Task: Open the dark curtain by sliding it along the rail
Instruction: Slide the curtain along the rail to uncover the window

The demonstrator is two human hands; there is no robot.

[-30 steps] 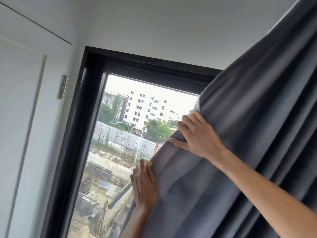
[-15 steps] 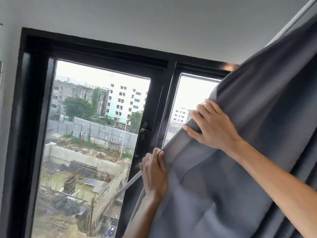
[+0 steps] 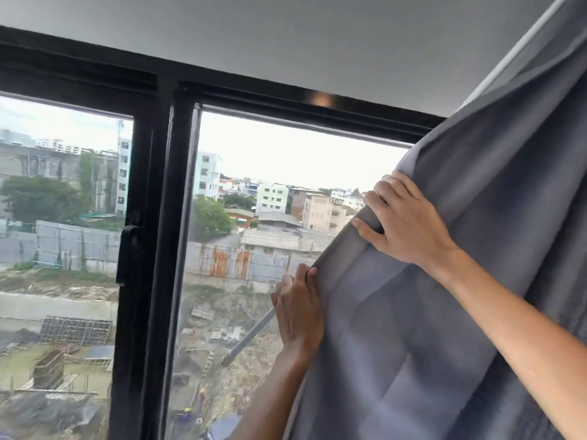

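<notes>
The dark grey curtain [image 3: 476, 217] hangs bunched in folds over the right side of the window. Its leading edge runs diagonally from upper right down to lower centre. My right hand [image 3: 403, 220] grips that edge high up, fingers wrapped around the hem. Lower on the same edge, my left hand [image 3: 298, 309] clasps the cloth with its fingers curled behind it. A white rail [image 3: 521, 46] slants across the top right corner above the curtain.
The black window frame [image 3: 158, 217] has a central mullion with a black handle [image 3: 128, 252]. The left and middle panes are uncovered, showing buildings and a construction site. Above is a plain white wall or ceiling [image 3: 286, 33].
Both hands have carried the curtain edge to the right. More of the window shows, including the mullion, the handle and the second pane. The view has also panned right.
</notes>
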